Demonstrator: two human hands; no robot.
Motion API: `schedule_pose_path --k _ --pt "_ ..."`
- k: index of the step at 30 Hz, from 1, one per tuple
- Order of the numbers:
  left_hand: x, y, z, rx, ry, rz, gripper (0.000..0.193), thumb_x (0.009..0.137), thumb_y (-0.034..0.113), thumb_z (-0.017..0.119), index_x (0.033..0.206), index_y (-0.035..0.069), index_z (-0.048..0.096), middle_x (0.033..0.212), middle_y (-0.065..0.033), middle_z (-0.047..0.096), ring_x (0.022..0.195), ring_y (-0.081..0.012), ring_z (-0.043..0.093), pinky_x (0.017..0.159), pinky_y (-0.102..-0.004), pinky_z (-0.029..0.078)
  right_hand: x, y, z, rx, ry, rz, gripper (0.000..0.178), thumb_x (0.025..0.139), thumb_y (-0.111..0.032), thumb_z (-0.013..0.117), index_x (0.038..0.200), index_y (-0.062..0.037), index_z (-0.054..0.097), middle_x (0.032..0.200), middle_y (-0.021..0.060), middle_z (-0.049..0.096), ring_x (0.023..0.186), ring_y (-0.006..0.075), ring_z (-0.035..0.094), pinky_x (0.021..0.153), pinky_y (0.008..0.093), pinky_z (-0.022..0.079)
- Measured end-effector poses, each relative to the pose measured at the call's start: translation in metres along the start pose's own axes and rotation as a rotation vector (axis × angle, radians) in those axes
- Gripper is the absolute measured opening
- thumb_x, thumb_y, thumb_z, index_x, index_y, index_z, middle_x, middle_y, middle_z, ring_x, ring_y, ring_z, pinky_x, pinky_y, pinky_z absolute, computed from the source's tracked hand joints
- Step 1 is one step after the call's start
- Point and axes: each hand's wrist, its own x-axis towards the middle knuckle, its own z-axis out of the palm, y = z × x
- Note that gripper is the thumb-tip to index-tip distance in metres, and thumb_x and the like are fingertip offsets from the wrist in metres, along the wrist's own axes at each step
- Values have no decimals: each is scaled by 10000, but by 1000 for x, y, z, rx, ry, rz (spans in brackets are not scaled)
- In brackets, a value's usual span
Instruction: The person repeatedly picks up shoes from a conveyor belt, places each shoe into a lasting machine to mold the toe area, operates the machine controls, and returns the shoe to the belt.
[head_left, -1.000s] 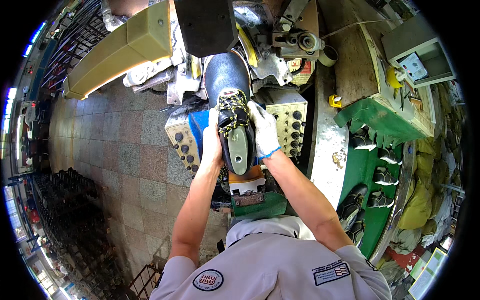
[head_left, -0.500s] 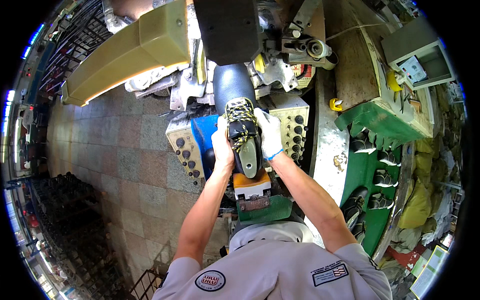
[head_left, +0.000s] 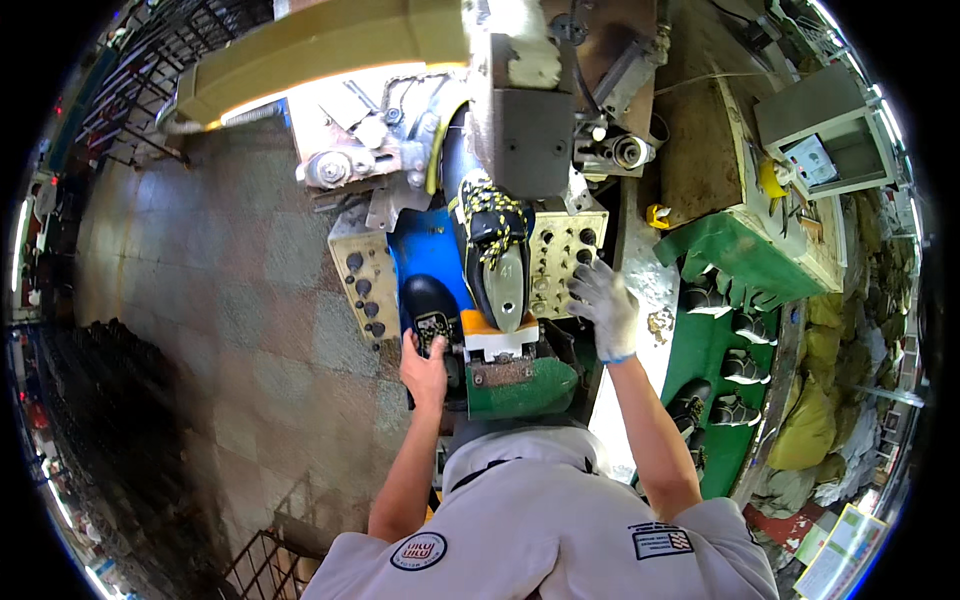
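A black shoe (head_left: pixel 482 215) with black-and-yellow laces sits on a grey-green shoe last (head_left: pixel 505 285), its toe under the machine head and its heel end toward me. Neither hand touches it. My left hand (head_left: pixel 426 375), bare, has thumb and fingers either side of the near end of a second dark shoe (head_left: pixel 428 300), which lies in a blue tray (head_left: pixel 418 238). Part of that grip is hidden. Out to the right, my right hand (head_left: pixel 606 308) wears a white glove, fingers spread and holding nothing, close to a cream control panel (head_left: pixel 562 255) with black knobs.
An orange-and-white support (head_left: pixel 500 338) stands under the last's heel, above a green guard (head_left: pixel 520 388). Another knobbed panel (head_left: pixel 360 285) is left of the tray. Several shoes (head_left: pixel 742 366) rest on a green surface at right, below a bench (head_left: pixel 705 150).
Both hands have left the laced shoe: the left moved down-left to the shoe in the tray, the right moved out rightward. The machine head sits farther right in view, its left metal parts spread out.
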Motion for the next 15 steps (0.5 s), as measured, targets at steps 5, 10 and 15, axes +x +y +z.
schedule_pose_path --k 5,10,15 --pt "-13 -19 33 194 -34 -190 1012 710 300 839 1494 -61 312 1408 -318 501 1271 -466 513 1062 -456 431 -52 1 -47 -84 114 -4 701 979 -408 618 1445 59 382 1327 254 572 1108 389 648 801 460 590" --pt "-3 -47 34 107 49 -42 865 693 276 849 1391 -54 458 1196 -295 652 1106 -449 629 960 -464 495 -54 6 -35 -119 57 46 726 955 -392 665 1446 66 389 1337 249 570 1114 371 649 822 447 581" --pt "-19 -6 -29 -108 -71 -115 648 636 176 884 1204 -33 653 1003 -153 744 895 -247 710 837 -356 548 -55 -5 -22 -155 -37 45 752 962 -389 660 1470 82 367 1316 241 593 1135 353 648 846 439 577"
